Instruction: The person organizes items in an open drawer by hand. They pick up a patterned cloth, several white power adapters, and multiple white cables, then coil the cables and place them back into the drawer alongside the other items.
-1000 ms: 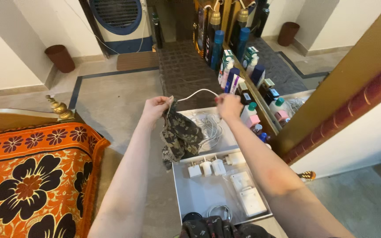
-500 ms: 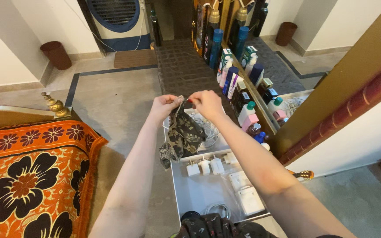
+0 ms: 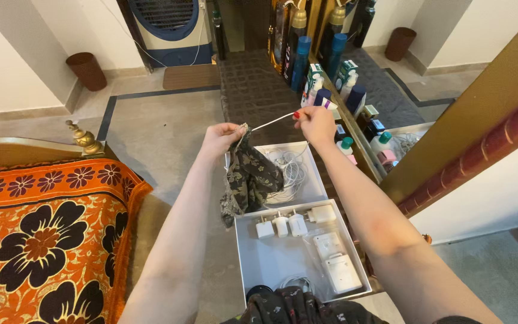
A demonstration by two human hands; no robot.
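My left hand point(image 3: 222, 139) pinches the top of a dark floral-patterned cloth point(image 3: 249, 180) that hangs down over a white tray point(image 3: 271, 264). My right hand point(image 3: 315, 123) pinches the end of a white cable point(image 3: 271, 122) stretched taut between both hands. Below them, the tray's far compartment holds a coil of white cables point(image 3: 289, 171). Its near compartment holds several white charger plugs point(image 3: 280, 226) and flat white adapters point(image 3: 337, 264).
A row of bottles and tubes point(image 3: 325, 90) lines a dark dressing-table top in front of a mirror point(image 3: 403, 54). An orange floral bedspread point(image 3: 43, 240) lies at left beside a brass bedpost knob point(image 3: 84, 141). An air cooler point(image 3: 166, 27) and brown bin point(image 3: 86, 70) stand on the floor beyond.
My right hand had come in against the left hand at the cloth, then pulled away to the right and up, drawing the white cable out taut.
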